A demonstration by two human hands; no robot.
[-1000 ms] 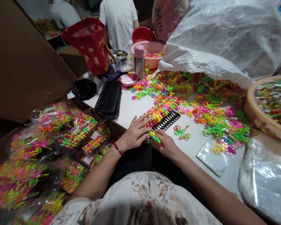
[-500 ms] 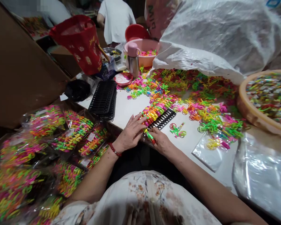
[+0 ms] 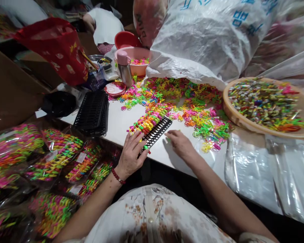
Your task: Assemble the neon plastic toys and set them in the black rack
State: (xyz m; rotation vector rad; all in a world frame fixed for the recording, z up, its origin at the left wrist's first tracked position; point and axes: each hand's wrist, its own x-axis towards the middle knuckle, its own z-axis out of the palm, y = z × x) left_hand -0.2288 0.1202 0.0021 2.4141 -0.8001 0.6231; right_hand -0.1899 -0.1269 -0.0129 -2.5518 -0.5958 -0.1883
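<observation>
A black slotted tray (image 3: 159,129) lies slantwise on the white table (image 3: 121,119), its far part filled with a row of neon plastic pieces (image 3: 145,123). My left hand (image 3: 131,152) rests flat on the tray's near end, fingers spread and touching the nearest pieces. To the right of the tray, my right hand (image 3: 180,143) lies palm down on the table, fingers loosely apart; whether anything is under it is hidden. A loose heap of neon pieces (image 3: 192,101) spreads just beyond both hands.
A stack of black trays (image 3: 92,113) sits at the left. Bagged filled trays (image 3: 55,155) crowd the lower left. A tan basin (image 3: 233,115) of mixed pieces and clear bags (image 3: 250,168) are at the right. A big white sack (image 3: 205,40), flask (image 3: 124,69), pink basin (image 3: 140,70), red bag (image 3: 55,47) and another person (image 3: 103,25) stand behind.
My right hand left the tray's near corner, where it held a green and red piece, and moved right onto the table. My left hand slid down the tray. The view swung right.
</observation>
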